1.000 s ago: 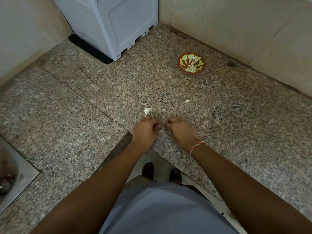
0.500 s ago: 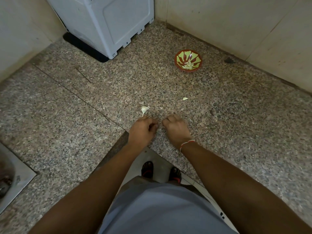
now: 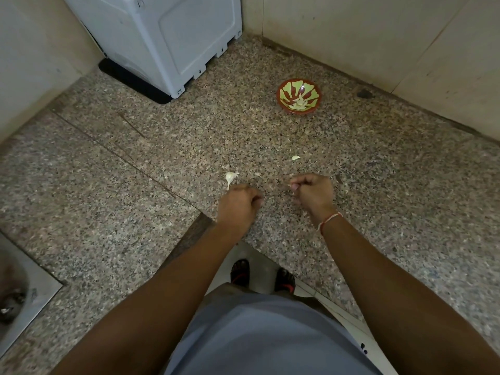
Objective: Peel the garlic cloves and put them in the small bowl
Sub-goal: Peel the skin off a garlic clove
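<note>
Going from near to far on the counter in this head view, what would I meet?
Left hand → right hand → garlic piece → small garlic clove → small bowl holding peeled garlic.

Two bare arms reach forward, hands apart, fingers curled.

The left hand point(image 3: 238, 204) is fisted, knuckles up (what it holds, if anything, cannot be seen). The right hand point(image 3: 313, 194) pinches a small pale scrap at its fingertips point(image 3: 295, 186); a red-and-white thread point(image 3: 328, 221) circles its wrist.
</note>
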